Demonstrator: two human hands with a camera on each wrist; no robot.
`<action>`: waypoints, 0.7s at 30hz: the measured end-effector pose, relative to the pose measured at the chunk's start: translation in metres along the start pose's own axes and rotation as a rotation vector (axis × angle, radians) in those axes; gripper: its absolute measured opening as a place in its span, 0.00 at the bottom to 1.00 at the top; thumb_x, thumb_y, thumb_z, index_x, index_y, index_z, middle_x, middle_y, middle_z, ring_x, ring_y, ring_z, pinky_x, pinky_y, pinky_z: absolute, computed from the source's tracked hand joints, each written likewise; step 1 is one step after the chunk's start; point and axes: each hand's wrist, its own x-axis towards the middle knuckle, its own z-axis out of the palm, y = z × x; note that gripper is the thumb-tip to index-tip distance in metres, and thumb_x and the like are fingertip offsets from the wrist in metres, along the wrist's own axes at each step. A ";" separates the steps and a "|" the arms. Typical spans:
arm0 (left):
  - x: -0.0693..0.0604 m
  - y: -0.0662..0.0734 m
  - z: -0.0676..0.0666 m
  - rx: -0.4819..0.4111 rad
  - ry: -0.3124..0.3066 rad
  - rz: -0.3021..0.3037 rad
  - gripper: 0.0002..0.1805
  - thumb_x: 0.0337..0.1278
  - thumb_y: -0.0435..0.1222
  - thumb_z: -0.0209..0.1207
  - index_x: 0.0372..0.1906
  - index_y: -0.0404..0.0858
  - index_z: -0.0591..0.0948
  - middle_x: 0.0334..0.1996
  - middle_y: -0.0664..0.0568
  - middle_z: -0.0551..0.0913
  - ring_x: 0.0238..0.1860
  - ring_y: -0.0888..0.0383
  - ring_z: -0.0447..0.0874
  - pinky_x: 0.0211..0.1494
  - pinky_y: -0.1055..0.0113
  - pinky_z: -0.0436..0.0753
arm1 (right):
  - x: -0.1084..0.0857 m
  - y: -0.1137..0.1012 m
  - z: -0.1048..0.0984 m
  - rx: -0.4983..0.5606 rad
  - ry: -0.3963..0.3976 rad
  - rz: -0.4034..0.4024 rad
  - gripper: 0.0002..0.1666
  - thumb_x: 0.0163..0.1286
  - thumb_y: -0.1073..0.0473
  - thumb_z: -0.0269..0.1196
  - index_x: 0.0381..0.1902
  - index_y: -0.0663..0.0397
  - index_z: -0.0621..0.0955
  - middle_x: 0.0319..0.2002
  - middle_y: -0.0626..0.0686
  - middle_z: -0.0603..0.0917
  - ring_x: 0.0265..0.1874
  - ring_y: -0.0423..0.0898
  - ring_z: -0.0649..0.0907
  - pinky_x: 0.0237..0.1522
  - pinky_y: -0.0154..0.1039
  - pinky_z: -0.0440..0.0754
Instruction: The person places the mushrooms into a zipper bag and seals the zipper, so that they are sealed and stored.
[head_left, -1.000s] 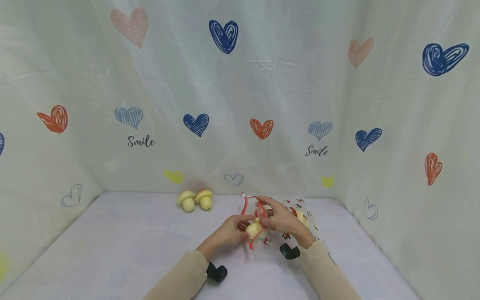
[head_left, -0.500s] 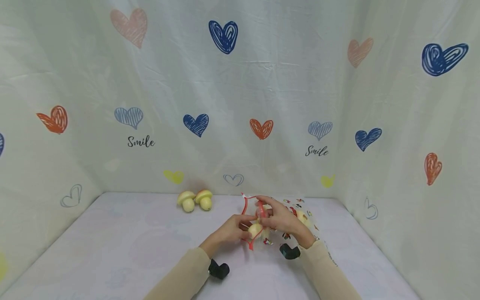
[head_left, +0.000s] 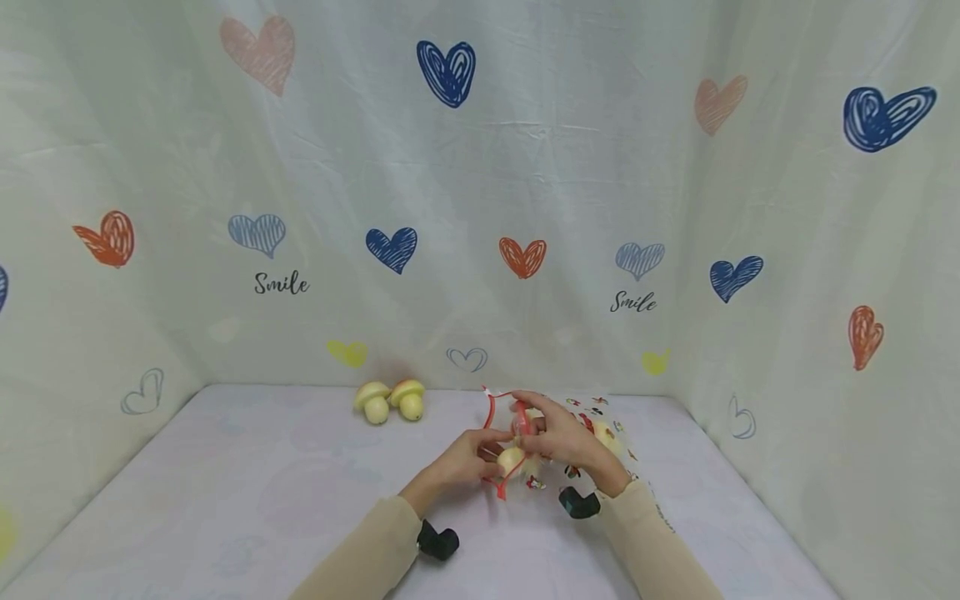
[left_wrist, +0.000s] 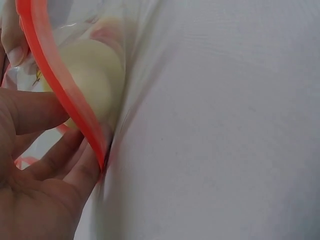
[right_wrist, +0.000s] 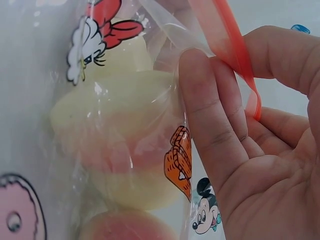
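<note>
bag (right_wrist: 177,175) of clear plastic with cartoon prints is lying on the white table (head_left: 300,483), and its mouth is standing open toward my left side. with my right hand (head_left: 562,437) i am pinching the red edge (right_wrist: 232,42) of this mouth between thumb and fingers. my left hand (head_left: 453,462) is reaching into the mouth, and its thumb is meeting one pale mushroom (left_wrist: 95,75). whether i am truly gripping it or only touching it, i cannot tell, because the red edge is covering part of my fingers. this mushroom is resting just inside the mouth.

about progress, i am judging that the work is standing somewhere in the middle. more mushrooms (right_wrist: 115,120), pale with pink, are already lying deeper in the bag, close together; their exact number is not showing. for the one at my left hand, a full letting go is probably remaining. outside, two other mushrooms (head_left: 373,402) are sitting side by side near the back of the table, well apart from my hands. if they are belonging to the same bag, they are waiting to be put in.
</note>
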 end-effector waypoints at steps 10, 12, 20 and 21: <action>-0.002 0.000 0.001 0.012 0.017 -0.003 0.25 0.48 0.23 0.62 0.55 0.35 0.79 0.40 0.46 0.82 0.40 0.52 0.81 0.40 0.63 0.82 | 0.014 0.033 0.001 -0.020 0.004 0.033 0.42 0.62 0.69 0.63 0.72 0.54 0.60 0.52 0.61 0.74 0.19 0.44 0.72 0.16 0.33 0.70; -0.001 -0.001 0.002 0.015 0.017 0.002 0.25 0.48 0.22 0.62 0.56 0.35 0.79 0.40 0.46 0.82 0.40 0.52 0.82 0.39 0.64 0.82 | 0.015 0.037 0.000 -0.007 0.003 0.032 0.42 0.61 0.69 0.63 0.71 0.51 0.61 0.51 0.60 0.75 0.19 0.43 0.72 0.16 0.33 0.70; 0.004 -0.002 0.009 -0.002 0.016 0.021 0.25 0.47 0.22 0.61 0.56 0.32 0.78 0.39 0.45 0.81 0.38 0.53 0.82 0.36 0.65 0.83 | 0.014 0.037 -0.002 0.010 0.002 -0.005 0.42 0.60 0.68 0.63 0.71 0.51 0.62 0.48 0.59 0.76 0.18 0.43 0.73 0.14 0.34 0.72; 0.004 -0.002 0.009 0.000 0.017 0.019 0.25 0.48 0.22 0.61 0.56 0.32 0.78 0.39 0.45 0.81 0.38 0.53 0.82 0.36 0.65 0.83 | 0.014 0.037 -0.002 0.013 0.000 -0.004 0.42 0.60 0.68 0.63 0.71 0.51 0.62 0.47 0.59 0.76 0.18 0.43 0.73 0.14 0.35 0.72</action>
